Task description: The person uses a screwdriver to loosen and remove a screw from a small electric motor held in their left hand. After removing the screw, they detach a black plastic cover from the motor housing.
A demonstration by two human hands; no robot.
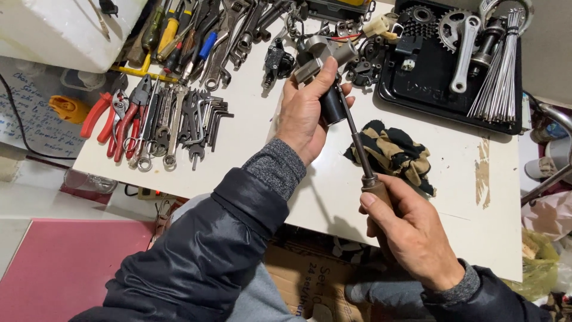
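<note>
The white table (286, 149) carries tools along its far edge; its near centre lies bare. Above it, the left hand (307, 113) closes fully around a black and grey part (328, 77). The right hand (411, 229) fully grips a wooden-handled screwdriver (357, 143) near the front edge, tip in the part.
</note>
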